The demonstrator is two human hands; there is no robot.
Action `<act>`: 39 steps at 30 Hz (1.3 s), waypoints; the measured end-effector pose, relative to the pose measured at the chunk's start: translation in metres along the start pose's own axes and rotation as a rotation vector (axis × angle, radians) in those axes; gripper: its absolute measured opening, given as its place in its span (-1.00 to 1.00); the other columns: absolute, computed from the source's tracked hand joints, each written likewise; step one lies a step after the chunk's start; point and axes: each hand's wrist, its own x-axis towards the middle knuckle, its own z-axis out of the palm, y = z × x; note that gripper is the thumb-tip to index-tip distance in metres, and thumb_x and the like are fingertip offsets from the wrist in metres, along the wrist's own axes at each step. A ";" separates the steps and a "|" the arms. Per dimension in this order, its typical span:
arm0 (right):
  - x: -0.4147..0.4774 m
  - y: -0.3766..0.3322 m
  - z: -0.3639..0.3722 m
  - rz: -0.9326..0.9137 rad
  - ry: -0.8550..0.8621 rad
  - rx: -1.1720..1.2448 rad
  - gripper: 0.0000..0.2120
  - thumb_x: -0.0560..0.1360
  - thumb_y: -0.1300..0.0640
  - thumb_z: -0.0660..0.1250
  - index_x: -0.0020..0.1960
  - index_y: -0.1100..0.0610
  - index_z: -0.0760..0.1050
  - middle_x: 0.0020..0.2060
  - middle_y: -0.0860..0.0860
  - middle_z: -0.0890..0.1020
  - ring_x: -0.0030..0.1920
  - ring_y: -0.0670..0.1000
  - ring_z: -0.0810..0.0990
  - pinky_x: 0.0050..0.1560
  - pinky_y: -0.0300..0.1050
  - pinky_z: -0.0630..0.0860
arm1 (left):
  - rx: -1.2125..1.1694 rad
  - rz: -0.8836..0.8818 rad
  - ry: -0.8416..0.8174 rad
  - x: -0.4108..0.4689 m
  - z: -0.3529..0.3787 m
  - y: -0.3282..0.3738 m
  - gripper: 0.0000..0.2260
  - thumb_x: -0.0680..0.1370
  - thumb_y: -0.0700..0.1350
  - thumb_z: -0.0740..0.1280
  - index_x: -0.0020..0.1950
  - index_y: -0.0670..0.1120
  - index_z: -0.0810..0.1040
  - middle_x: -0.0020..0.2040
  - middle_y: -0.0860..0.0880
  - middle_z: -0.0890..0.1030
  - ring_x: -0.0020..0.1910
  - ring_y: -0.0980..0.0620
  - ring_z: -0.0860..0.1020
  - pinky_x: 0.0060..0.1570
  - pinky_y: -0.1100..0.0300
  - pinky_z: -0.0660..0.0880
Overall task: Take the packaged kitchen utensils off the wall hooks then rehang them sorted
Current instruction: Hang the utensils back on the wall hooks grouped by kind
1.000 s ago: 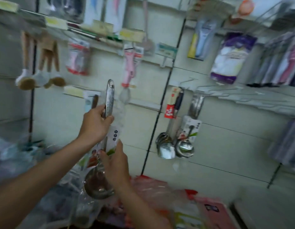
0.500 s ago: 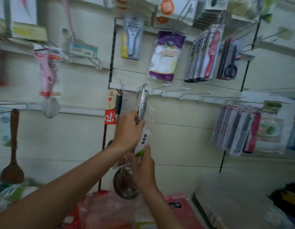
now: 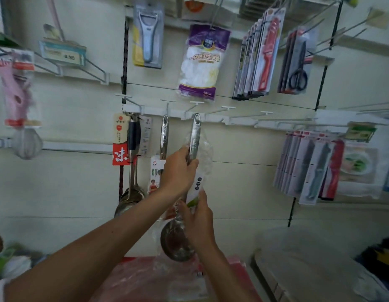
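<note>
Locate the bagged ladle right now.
Centre of the head view: bagged ladle held by left hand and right hand, handle tip at the white hook rail, just right of a hanging steel utensil.

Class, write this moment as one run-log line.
left hand: grips ladle handle | right hand: holds its wrapped stem | ladle: hole at wall hook, hanging unclear

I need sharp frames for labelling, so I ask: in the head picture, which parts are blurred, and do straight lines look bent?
Head view: the pink packaged utensil at the left edge is blurred; the steel ladle in clear wrap, gripped by the left hand, is fairly sharp, with glare on its handle; the white hook rail looks slightly bowed.
</note>
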 end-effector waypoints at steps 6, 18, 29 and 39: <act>0.019 -0.001 0.006 -0.004 0.003 -0.030 -0.34 0.61 0.02 0.32 0.59 0.05 0.07 0.08 -0.09 0.57 -0.01 -0.13 0.60 -0.08 -0.38 0.51 | -0.008 0.023 0.038 0.017 -0.001 -0.008 -0.89 0.58 -0.17 0.34 0.00 -0.22 0.55 -0.18 -0.14 0.58 -0.21 -0.03 0.53 -0.29 0.35 0.40; 0.044 0.012 0.012 -0.003 0.021 -0.054 -0.32 0.61 0.00 0.32 0.60 0.04 0.05 0.08 -0.06 0.61 -0.01 -0.10 0.63 0.00 -0.17 0.59 | -0.045 0.063 0.035 0.038 0.010 -0.021 -0.85 0.58 -0.21 0.33 0.13 -0.17 0.57 -0.23 0.02 0.56 -0.28 0.18 0.49 -0.29 0.44 0.42; 0.071 0.035 0.019 0.009 0.026 -0.063 -0.35 0.61 0.03 0.33 0.59 0.05 0.10 0.05 -0.11 0.56 -0.05 -0.12 0.58 -0.11 -0.41 0.46 | -0.040 0.010 0.032 0.063 0.037 -0.055 -0.87 0.58 -0.19 0.33 0.09 -0.20 0.57 -0.15 -0.15 0.63 -0.22 -0.05 0.57 -0.23 0.20 0.51; 0.136 0.068 0.034 0.012 0.016 -0.096 -0.40 0.61 0.03 0.31 0.57 0.08 0.15 0.16 0.06 0.63 0.05 0.01 0.64 -0.05 -0.23 0.52 | -0.012 -0.094 0.039 0.116 0.073 -0.093 -0.91 0.58 -0.21 0.33 0.04 -0.21 0.55 -0.26 0.00 0.51 -0.25 0.04 0.48 -0.23 0.21 0.40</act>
